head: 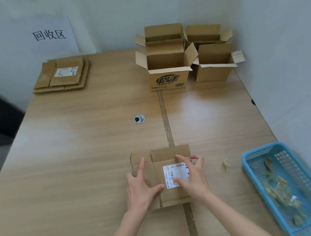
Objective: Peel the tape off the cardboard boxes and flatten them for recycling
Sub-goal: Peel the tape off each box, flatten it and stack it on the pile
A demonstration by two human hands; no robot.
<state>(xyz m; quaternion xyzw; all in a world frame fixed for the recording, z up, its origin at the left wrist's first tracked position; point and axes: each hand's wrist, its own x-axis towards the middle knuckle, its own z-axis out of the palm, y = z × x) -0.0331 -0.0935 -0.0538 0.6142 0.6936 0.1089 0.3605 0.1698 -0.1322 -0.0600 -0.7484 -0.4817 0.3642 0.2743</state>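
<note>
At the near edge of the table (78, 143), a flattened cardboard box (169, 195) is lying flat across the seam strip (165, 117), white shipping label (175, 175) facing up. Both hands are pressing on it.

Left hand (140, 188): lying palm down on the box's left part, fingers straight and spread, thumb reaching toward the label's lower left corner. Gripping nothing, just bearing flat on the cardboard.

Right hand (192, 176): sitting over the label's right side, forefinger stretched to the top flap crease, thumb resting on the label. Other fingers are bending at the box's right edge; cannot tell whether they are hooking the edge or only touching it.

Just right of the box, well clear of the hands, a small crumpled tape scrap (226, 165) is lying on the table. Further right, a blue plastic basket (252, 158) is holding more peeled tape pieces (277, 184).

Far right corner: four open boxes (168, 79) are standing upright in a cluster, flaps up, the front left one carrying black print. Far left: a stack of flattened boxes (62, 75) is sitting near the wall, label on top. Above it a paper sign (49, 35) with handwritten characters is hanging on the wall. A round cable grommet (139, 118) is sitting mid-table, left of the seam.
</note>
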